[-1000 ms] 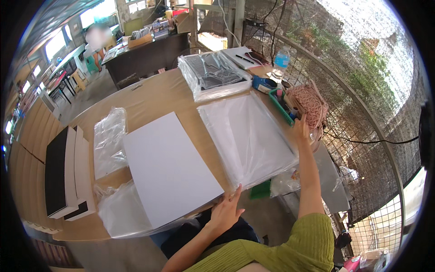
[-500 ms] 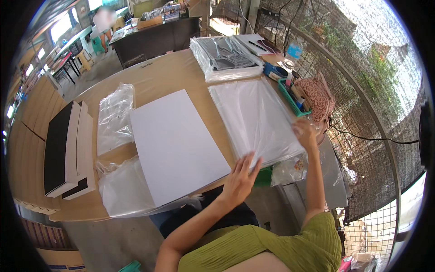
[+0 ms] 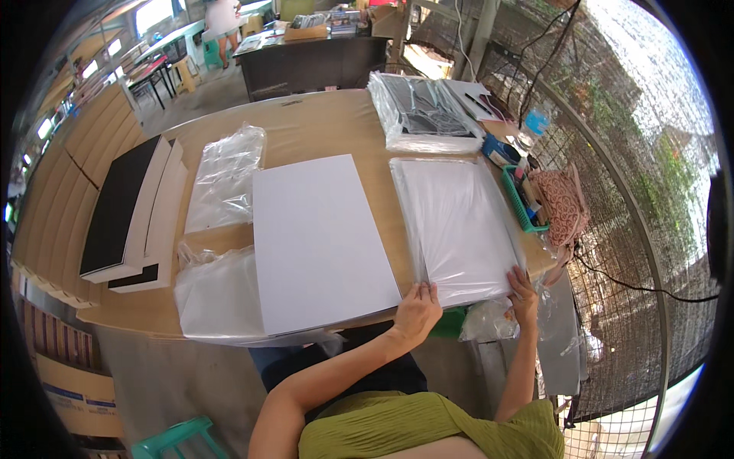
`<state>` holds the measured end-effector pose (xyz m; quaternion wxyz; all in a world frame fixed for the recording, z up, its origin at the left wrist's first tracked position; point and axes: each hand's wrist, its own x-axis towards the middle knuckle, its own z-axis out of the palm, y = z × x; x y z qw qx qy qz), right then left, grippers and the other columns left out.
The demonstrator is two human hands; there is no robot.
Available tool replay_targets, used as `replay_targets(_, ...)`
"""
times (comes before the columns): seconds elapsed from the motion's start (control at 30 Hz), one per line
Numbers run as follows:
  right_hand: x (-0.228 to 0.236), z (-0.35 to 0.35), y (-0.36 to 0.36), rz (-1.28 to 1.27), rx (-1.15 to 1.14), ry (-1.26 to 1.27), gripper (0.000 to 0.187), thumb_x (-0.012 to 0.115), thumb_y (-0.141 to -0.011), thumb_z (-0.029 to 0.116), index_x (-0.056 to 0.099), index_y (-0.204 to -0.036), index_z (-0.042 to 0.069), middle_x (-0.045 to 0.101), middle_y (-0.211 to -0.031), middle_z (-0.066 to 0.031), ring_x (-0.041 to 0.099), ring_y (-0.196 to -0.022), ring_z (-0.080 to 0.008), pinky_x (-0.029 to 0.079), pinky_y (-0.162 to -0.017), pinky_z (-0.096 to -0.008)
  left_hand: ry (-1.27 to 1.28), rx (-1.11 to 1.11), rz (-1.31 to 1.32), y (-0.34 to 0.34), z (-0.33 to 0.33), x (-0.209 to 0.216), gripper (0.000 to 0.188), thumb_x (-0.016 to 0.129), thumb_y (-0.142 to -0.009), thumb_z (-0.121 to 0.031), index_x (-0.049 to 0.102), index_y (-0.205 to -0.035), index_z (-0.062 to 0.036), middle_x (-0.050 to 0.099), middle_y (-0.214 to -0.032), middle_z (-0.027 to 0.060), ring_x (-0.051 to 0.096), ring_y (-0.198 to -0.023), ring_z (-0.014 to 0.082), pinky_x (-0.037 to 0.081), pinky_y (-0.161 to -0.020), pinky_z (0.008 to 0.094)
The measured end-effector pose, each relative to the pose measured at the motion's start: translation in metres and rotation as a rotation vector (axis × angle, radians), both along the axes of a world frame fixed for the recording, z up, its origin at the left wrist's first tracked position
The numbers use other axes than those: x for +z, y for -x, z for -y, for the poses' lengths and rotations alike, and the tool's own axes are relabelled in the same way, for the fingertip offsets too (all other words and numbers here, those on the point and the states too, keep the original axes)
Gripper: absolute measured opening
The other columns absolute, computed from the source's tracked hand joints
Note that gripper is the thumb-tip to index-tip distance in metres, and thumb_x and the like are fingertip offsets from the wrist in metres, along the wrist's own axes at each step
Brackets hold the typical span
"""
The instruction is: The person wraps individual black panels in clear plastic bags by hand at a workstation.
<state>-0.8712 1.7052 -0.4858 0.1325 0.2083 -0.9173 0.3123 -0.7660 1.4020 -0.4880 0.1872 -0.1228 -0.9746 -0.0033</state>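
A clear plastic sleeve (image 3: 459, 222) lies over white sheets at the right of the table. My left hand (image 3: 418, 308), fingers pressed together, pinches its near left corner. At the near right corner, my right hand (image 3: 523, 298) grips the edge with bent fingers. Left of the sleeve rests a large white board (image 3: 321, 245), its near right corner close to my left hand. Clear plastic bags lie beside the board, one folded (image 3: 227, 180) farther back and one flat (image 3: 222, 294) partly under it.
Black-topped white blocks (image 3: 126, 206) lie at the left beside a row of cardboard (image 3: 57, 199). A wrapped dark stack (image 3: 424, 115) sits at the back. A green basket (image 3: 527, 203), patterned pouch (image 3: 562, 199) and bottle (image 3: 535, 126) line the right edge, near wire mesh. A green stool (image 3: 176, 437) stands below.
My right hand has come down from beside the basket to the sleeve's near right corner. The left hand has gone from lying flat to pinching the near left corner. The view has shifted.
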Motion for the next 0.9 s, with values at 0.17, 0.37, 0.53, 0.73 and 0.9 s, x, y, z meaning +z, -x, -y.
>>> replay_targets(0.17, 0.026, 0.029, 0.01, 0.201, 0.023, 0.015, 0.065, 0.068, -0.062, -0.012, 0.064, -0.123, 0.01, 0.051, -0.139, -0.0125, 0.046, -0.13, -0.0289, 0.038, -0.107, -0.0355, 0.045, -0.012, 0.304, 0.003, 0.013, 0.03, 0.052, 0.058, -0.081, -0.014, 0.051, -0.128, 0.0065, 0.06, -0.119, 0.0217, 0.055, -0.115, 0.0344, 0.04, -0.103, 0.0425)
replay_targets(0.37, 0.055, 0.019, -0.004, -0.157, -0.113, -0.167, 0.048, 0.07, -0.075, -0.002, 0.064, -0.122, 0.008, 0.055, -0.135, -0.0119, 0.052, -0.124, -0.0281, 0.043, -0.1, -0.0382, -0.755, -0.173, -0.061, -0.084, 0.08, 0.078, 0.041, 0.064, -0.088, -0.03, 0.058, -0.123, -0.0084, 0.06, -0.123, 0.0122, 0.054, -0.116, 0.0306, 0.034, -0.104, 0.0516)
replay_targets(0.53, 0.11, 0.107, -0.008, -0.131, 0.073, 0.187, 0.038, 0.066, -0.077, -0.006, 0.065, -0.114, 0.002, 0.063, -0.117, -0.0146, 0.059, -0.11, -0.0282, 0.048, -0.09, -0.0383, -0.494, 0.847, -0.582, -0.178, 0.275, 0.039, 0.016, 0.062, -0.085, -0.014, 0.069, -0.098, -0.0063, 0.064, -0.102, 0.0103, 0.056, -0.098, 0.0314, 0.044, -0.084, 0.043)
replay_targets(0.73, 0.178, 0.325, -0.069, -0.133, 0.747, 0.305, 0.03, 0.072, -0.072, -0.003, 0.071, -0.101, 0.004, 0.066, -0.105, -0.0129, 0.062, -0.099, -0.028, 0.05, -0.085, -0.0359, -0.233, 1.312, -0.406, -0.231, 0.367, 0.021, 0.018, 0.072, -0.073, -0.007, 0.07, -0.091, -0.0094, 0.056, -0.115, 0.0075, 0.049, -0.107, 0.029, 0.04, -0.089, 0.0442)
replay_targets(0.9, 0.181, 0.452, -0.126, -0.118, 1.121, 0.252, 0.031, 0.076, -0.071, 0.006, 0.071, -0.101, 0.011, 0.064, -0.112, -0.0094, 0.058, -0.103, -0.0292, 0.05, -0.084, -0.0387, -0.556, 0.997, -0.645, -0.24, 0.362, 0.053, 0.015, 0.074, -0.071, -0.002, 0.065, -0.082, -0.0062, 0.06, -0.104, 0.0087, 0.057, -0.095, 0.0258, 0.044, -0.082, 0.0368)
